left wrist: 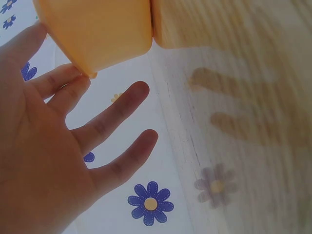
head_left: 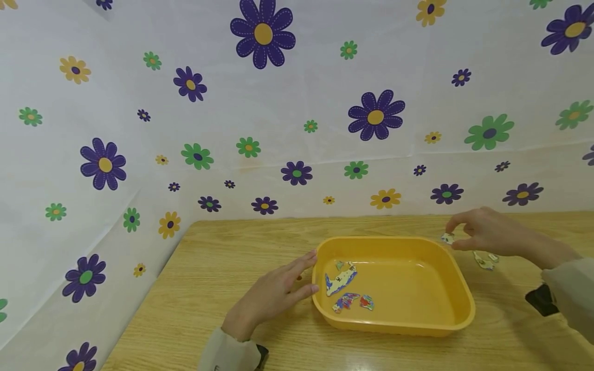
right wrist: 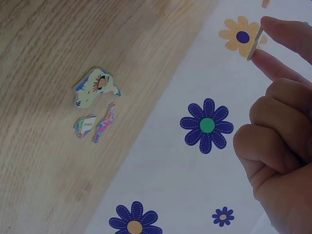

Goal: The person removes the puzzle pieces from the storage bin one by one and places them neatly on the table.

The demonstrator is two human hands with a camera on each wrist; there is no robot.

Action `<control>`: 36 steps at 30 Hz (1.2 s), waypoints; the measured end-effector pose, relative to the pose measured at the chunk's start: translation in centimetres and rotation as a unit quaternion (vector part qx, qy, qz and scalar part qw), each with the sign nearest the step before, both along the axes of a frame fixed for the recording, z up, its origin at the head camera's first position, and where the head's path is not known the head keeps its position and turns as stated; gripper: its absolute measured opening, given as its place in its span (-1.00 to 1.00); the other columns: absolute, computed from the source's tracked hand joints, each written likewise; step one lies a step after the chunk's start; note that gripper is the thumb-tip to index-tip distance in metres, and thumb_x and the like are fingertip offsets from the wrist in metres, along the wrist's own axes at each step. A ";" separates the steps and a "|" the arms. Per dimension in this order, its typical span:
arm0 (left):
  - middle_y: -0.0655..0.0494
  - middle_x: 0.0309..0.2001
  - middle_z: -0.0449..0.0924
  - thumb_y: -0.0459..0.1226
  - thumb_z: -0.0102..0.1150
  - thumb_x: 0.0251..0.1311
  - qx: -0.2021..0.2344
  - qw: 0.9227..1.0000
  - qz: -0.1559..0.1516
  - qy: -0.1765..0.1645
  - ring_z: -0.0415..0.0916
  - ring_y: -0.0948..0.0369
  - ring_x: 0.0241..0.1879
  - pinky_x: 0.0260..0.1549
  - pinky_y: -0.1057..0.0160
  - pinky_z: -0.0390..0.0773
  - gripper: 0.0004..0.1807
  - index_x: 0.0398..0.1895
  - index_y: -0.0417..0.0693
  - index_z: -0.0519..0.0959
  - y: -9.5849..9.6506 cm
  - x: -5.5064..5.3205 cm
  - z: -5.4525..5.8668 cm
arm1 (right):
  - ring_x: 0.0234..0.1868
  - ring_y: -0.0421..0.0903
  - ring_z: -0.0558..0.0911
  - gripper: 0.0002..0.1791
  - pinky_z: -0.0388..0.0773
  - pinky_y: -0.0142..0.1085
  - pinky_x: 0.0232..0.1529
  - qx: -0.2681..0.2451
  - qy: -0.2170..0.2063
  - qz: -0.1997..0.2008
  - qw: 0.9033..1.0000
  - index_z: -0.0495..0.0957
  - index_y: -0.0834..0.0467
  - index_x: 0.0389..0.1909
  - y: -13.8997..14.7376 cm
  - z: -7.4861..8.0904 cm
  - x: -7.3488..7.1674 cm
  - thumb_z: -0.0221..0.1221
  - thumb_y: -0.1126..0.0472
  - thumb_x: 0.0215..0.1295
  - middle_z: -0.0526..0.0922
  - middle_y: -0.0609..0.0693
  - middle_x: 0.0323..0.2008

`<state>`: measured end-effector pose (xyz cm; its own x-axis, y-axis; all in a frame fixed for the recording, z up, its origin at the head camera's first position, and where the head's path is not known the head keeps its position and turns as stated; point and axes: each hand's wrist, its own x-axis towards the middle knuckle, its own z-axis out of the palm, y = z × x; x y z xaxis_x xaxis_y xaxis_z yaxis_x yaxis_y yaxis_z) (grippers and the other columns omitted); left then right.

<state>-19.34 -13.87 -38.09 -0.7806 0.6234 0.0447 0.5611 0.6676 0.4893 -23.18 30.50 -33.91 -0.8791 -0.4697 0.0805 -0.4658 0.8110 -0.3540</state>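
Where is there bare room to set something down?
Bare: the table between the left hand and the flowered sheet, the strip behind the yellow tray, and the tray's right part. Crowded: the tray's left end, with flat pieces, and beside the right hand, with loose pieces.

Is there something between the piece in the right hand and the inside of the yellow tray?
Only the tray's rim, at its far right corner; the right hand pinches the piece near there. Nothing else visible blocks the way; the left hand touches the opposite end.

Flower-print backdrop [head_left: 297, 93], probably cloth; wood-grain table [head_left: 223, 257] before it.
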 end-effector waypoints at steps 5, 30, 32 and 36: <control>0.09 0.59 0.06 0.07 -0.04 0.54 0.000 1.000 0.000 0.002 0.46 0.03 0.31 0.30 -0.11 0.40 -0.33 0.56 -0.04 0.25 0.0 0.1 0.0 | -0.19 0.26 0.70 -0.77 0.71 0.15 -0.21 0.005 0.000 -0.015 1.000 0.68 0.27 -0.20 0.7 -0.4 -0.2 0.43 0.26 0.17 0.74 0.12 -0.20; 0.09 0.59 0.06 0.10 -0.06 0.54 0.000 1.000 0.002 0.001 0.50 0.03 0.27 0.29 -0.13 0.41 -0.33 0.56 -0.02 0.24 -0.1 0.1 0.0 | -0.48 -0.16 0.50 -0.68 0.61 -0.38 -0.46 -0.005 -0.066 -0.065 0.996 0.68 0.34 -0.19 3.1 -3.6 -1.4 0.41 0.18 0.17 0.72 0.08 -0.28; 0.08 0.59 0.06 0.10 -0.06 0.53 0.001 1.000 0.002 0.002 0.47 0.02 0.29 0.30 -0.14 0.41 -0.33 0.56 -0.02 0.25 0.0 0.1 0.0 | -0.49 -0.16 0.49 -0.68 0.60 -0.38 -0.48 -0.005 -0.076 -0.069 0.995 0.68 0.35 -0.18 3.1 -3.7 -1.5 0.41 0.18 0.17 0.72 0.08 -0.28; 0.08 0.59 0.07 0.09 -0.05 0.53 0.000 1.000 0.003 0.000 0.44 0.01 0.32 0.30 -0.15 0.40 -0.33 0.56 -0.02 0.25 0.0 0.0 0.0 | -0.49 -0.16 0.49 -0.69 0.59 -0.38 -0.48 0.000 -0.076 -0.068 0.995 0.68 0.35 -0.18 3.1 -3.8 -1.5 0.40 0.19 0.17 0.72 0.07 -0.30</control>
<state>-19.30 -13.89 -38.06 -0.7838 0.6194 0.0453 0.5580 0.6702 0.4894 -24.68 33.63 -37.70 -0.9367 -0.3451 -0.0586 -0.2923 0.8632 -0.4117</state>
